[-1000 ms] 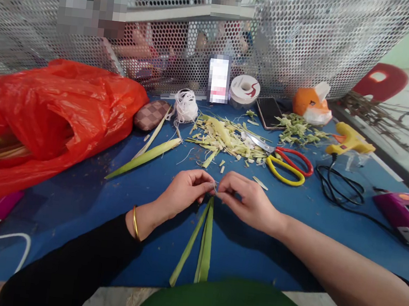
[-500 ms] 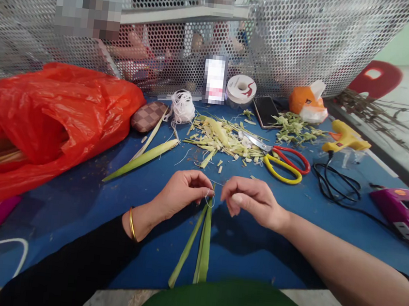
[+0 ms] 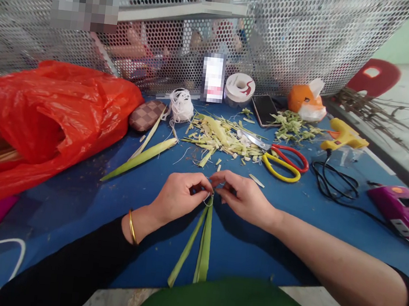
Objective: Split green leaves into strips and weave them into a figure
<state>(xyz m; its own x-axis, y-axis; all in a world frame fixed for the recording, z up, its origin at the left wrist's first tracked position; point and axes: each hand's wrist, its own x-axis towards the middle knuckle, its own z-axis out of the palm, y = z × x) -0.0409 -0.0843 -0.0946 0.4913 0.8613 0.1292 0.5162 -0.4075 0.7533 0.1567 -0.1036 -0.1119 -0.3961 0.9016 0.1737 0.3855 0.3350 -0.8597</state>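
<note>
At the far left, a purple box (image 3: 2,214) is cut off by the edge and partly covered by a red bag (image 3: 95,107), whose contents can be glimpsed only through its opening. A checked pouch (image 3: 146,115) is overlapped by a dry leaf, and a green husk (image 3: 140,161) is laid out near it. By the white string (image 3: 181,106), a bright screen (image 3: 213,78) is blurred out. In the middle, the left hand (image 3: 181,195) is closed in a pinch on a fine thread (image 3: 205,203), a small loop of which is left hanging below. Just under the fingertips, two green strips (image 3: 205,243) are spread on the table (image 3: 252,255), joined at the top and splayed toward the near edge; both are smooth, the right one wider and creased lengthwise. Their tips are hidden by the fingers. The right hand (image 3: 244,196) is brought against the left, thumb and forefinger curled; whether anything is gripped there cannot be told. Farther right, the scissors (image 3: 285,164) are left with their blade tips among scraps (image 3: 224,138).
</note>
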